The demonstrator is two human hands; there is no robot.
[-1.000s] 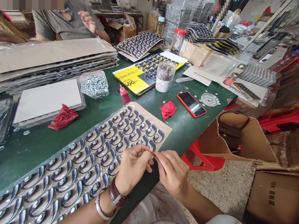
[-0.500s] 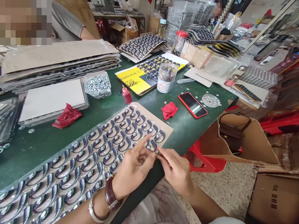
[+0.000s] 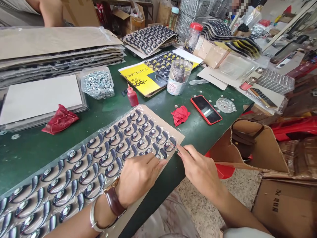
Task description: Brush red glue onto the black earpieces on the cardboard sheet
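A cardboard sheet [image 3: 170, 134] under clear film carries rows of dark, hook-shaped ear pieces [image 3: 112, 155], each with a round silvery part. My left hand [image 3: 138, 177] rests on the sheet's near right part, its fingers curled together; whatever may be in them is hidden. At the sheet's right edge my right hand [image 3: 200, 168] pinches thin metal tweezers [image 3: 174, 147]. Their tips reach the ear piece [image 3: 169, 144] in the far right corner, though whether they touch it is too small to tell.
Beyond the sheet stand a red squeeze bottle [image 3: 132, 96], a tub of metal washers [image 3: 97, 82] and a clear jar [image 3: 178, 77]. Red cloths [image 3: 60, 119] and a phone [image 3: 206, 109] lie around it. An open cardboard box [image 3: 262, 148] stands right of the table edge. Another person's arm shows top left.
My right hand has moved up and right with the tweezers, to the corner ear piece. My left hand has turned palm down and curled its fingers, the pointing index finger now folded.
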